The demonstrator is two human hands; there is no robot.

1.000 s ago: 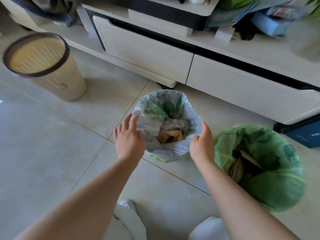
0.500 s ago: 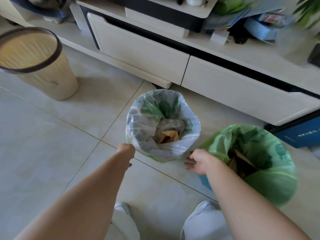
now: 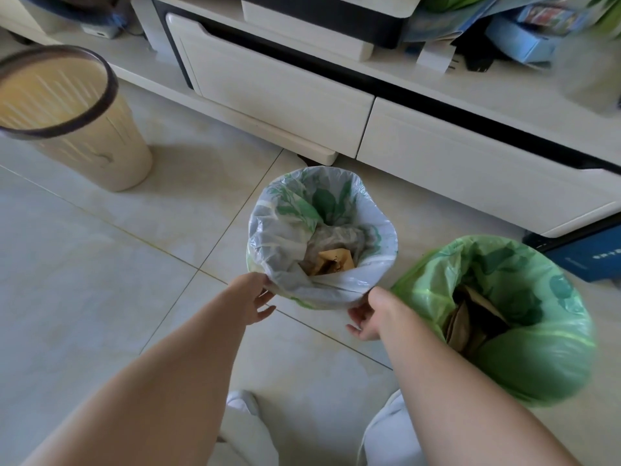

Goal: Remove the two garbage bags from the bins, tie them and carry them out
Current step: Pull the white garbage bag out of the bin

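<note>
Thin, crinkled white bag, leaf-printed, lines a round bin on the floor, brown paper inside; the bin itself is hidden. A glossy green bag stands just right. The left hand touches the white rim, fingers loose; the right hand curls beneath it, grip unclear.

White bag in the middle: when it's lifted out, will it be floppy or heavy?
Probably floppy: the white bag is thin, wrinkled film folded outward at the rim. Likely light, since only crumpled paper scraps show inside. Perhaps slippery, given its glossy sheen.
</note>
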